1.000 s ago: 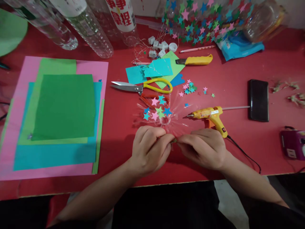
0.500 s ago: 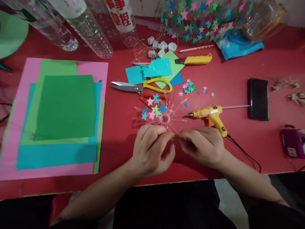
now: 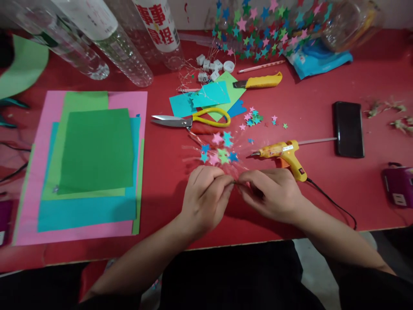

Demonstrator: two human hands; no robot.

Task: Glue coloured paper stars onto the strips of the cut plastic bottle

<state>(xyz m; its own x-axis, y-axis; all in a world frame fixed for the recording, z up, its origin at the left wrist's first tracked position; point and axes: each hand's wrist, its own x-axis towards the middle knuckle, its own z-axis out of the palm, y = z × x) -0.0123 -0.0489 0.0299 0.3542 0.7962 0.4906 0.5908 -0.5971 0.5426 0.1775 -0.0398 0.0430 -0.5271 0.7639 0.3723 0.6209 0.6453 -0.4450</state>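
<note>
My left hand [image 3: 204, 200] and my right hand [image 3: 272, 196] meet at the fingertips near the table's front. Both are closed in a pinch around something tiny and dark, mostly hidden by the fingers; its kind cannot be made out. Just beyond them lies a clear plastic piece cut into thin strips [image 3: 190, 148], with pink, blue and green paper stars [image 3: 222, 156] on it. To the right of this piece, the yellow glue gun [image 3: 284, 150] points its nozzle left. Scissors [image 3: 180, 121] with a yellow and a red handle lie behind the stars.
Stacked coloured paper [image 3: 97, 150] covers the left side. Clear bottles [image 3: 129, 56] stand at the back left, a star-covered bottle [image 3: 261, 32] at the back right. A yellow cutter [image 3: 263, 81], loose small stars [image 3: 253, 117] and a black phone [image 3: 349, 129] lie about.
My left thumb has closed in against the fingers, and the two hands still meet at the fingertips. The stars on the plastic piece have shifted right. The whole view has turned slightly.
</note>
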